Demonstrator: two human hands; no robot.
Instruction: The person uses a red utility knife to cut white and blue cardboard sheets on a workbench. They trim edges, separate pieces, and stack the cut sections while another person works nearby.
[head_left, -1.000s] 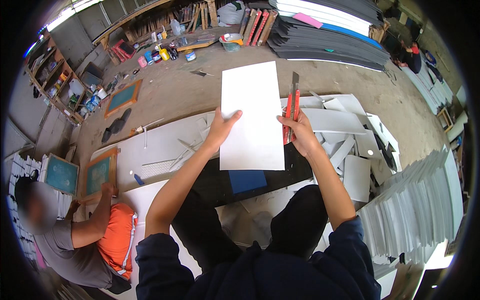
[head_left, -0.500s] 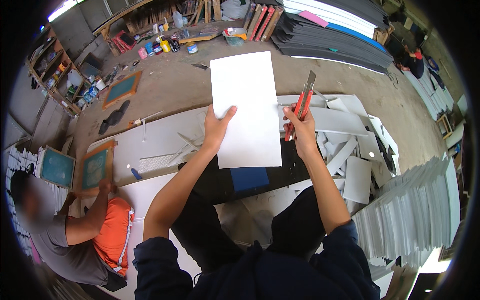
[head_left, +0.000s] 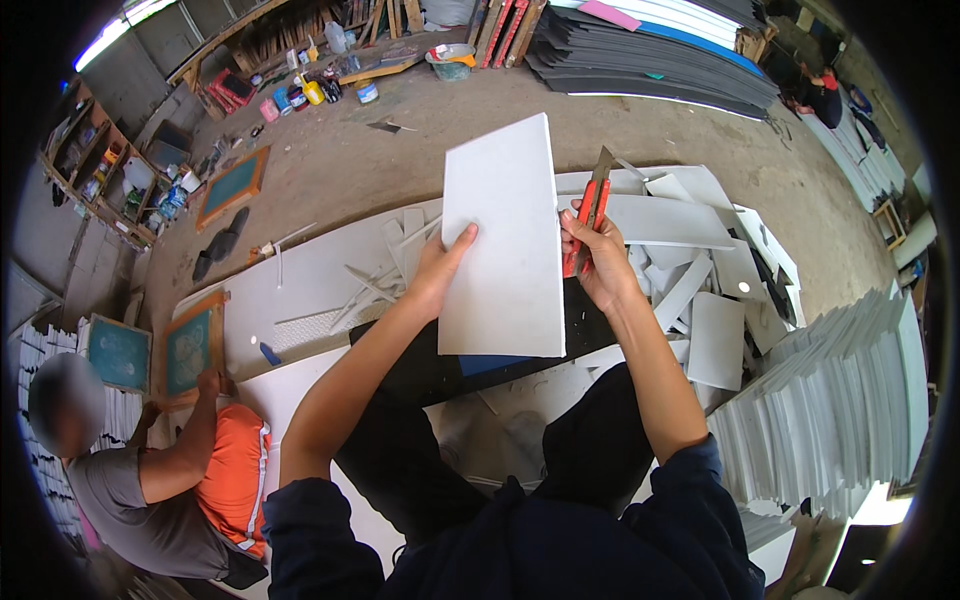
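left hand [head_left: 440, 268] clamps white panel [head_left: 505, 240], raised since earlier; right hand [head_left: 598, 258] clenched on orange cutter [head_left: 588, 212]

This is a workshop where sheet material is cut and printed. The bare concrete floor [head_left: 420, 170] carries large white sheets and a litter of white offcuts [head_left: 690, 290] at three o'clock. A tall stack of cut white panels [head_left: 850, 400] stands at four o'clock, and dark grey sheets [head_left: 650, 60] are piled at one o'clock. Paint pots and bottles [head_left: 310, 90] sit along the wall at eleven o'clock, beside cluttered shelves [head_left: 110, 180] at ten. Wooden printing frames with teal mesh [head_left: 190, 345] lie at nine o'clock, where another person [head_left: 150, 480] sits working on the floor.
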